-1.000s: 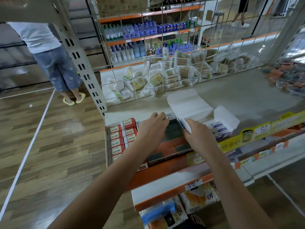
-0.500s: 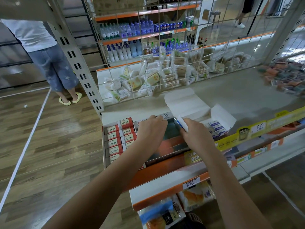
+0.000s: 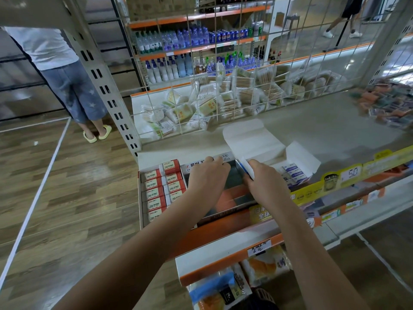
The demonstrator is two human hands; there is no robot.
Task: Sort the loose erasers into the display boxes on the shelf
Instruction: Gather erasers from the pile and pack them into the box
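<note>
Three display boxes stand side by side at the shelf's front edge. The left box [image 3: 140, 193] is filled with several red-and-white 2B erasers [image 3: 154, 193]. The middle box [image 3: 232, 206] is dark and orange inside. My left hand [image 3: 207, 177] rests curled over its far left corner, and what its fingers hold is hidden. My right hand [image 3: 263, 182] pinches the blue-and-white flap [image 3: 245, 167] at that box's right wall. The right box [image 3: 299, 157] has its white lid folded back and holds several blue-and-white erasers [image 3: 292, 174].
A wire grid [image 3: 223, 86] backs the shelf [image 3: 312, 128], with packs of cotton swabs [image 3: 219, 101] behind it. Colourful packets [image 3: 386, 106] lie at the far right. A person in blue shorts [image 3: 73, 90] stands in the aisle to the left. Bagged goods [image 3: 223, 291] sit on the lower shelf.
Both hands have stayed at the middle box with hardly any shift. The view has tilted slightly.
</note>
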